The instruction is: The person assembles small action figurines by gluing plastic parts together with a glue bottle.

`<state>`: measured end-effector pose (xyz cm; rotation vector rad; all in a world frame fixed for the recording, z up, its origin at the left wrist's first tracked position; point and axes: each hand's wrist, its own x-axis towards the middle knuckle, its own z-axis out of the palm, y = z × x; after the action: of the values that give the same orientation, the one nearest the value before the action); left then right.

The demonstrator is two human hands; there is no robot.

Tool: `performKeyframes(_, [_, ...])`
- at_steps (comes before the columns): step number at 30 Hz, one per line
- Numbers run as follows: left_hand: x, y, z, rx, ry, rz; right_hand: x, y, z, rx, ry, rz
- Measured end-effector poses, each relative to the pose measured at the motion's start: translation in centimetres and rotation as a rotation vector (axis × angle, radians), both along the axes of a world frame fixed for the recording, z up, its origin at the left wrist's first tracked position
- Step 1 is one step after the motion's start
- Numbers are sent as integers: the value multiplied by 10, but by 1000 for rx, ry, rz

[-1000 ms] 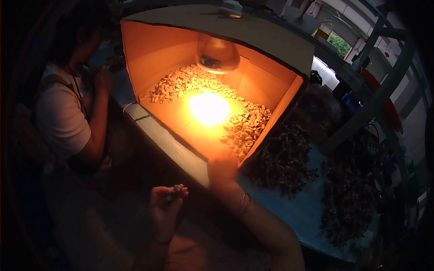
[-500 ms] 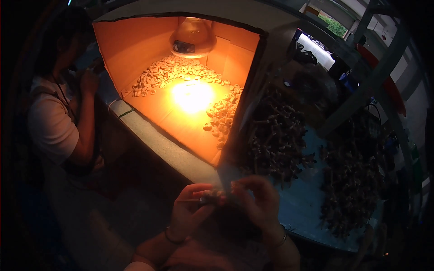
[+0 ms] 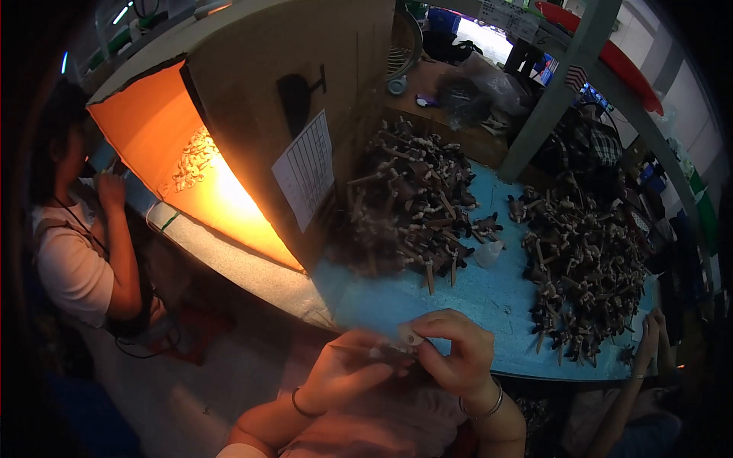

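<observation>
Both hands meet in front of my body at the lower middle. My left hand (image 3: 347,372) is closed around a small dark-and-pale piece (image 3: 388,351), which is blurred and mostly hidden by the fingers. Between the thumb and fingertips of my right hand (image 3: 460,353) is a small pale round piece (image 3: 410,336) with a dark spot. It is right against the piece in the left hand; whether the two are joined I cannot tell.
Dark brown pieces with pale sticks lie in two piles, one mid-table (image 3: 416,198) and one right (image 3: 588,267), on a blue tabletop (image 3: 496,320). A lamp-lit cardboard box (image 3: 252,99) holds small pale pieces. One person (image 3: 84,229) is left; another's hands (image 3: 653,340) are right.
The view has swung right, so the box's outer side and both piles show more. My hands stay together. The pale round piece in my right hand now shows clearly.
</observation>
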<state>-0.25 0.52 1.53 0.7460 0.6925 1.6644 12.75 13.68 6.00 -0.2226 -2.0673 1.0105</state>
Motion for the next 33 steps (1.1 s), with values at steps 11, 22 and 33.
performKeyframes(11, [12,8,7,8,-38,-87,16,3,11,250,-4,-90])
performKeyframes(22, [14,7,9,48,160,-9,31,7,23,618,-63,-90])
performKeyframes(33, [16,10,6,72,-49,-87,25,4,15,469,-22,-46])
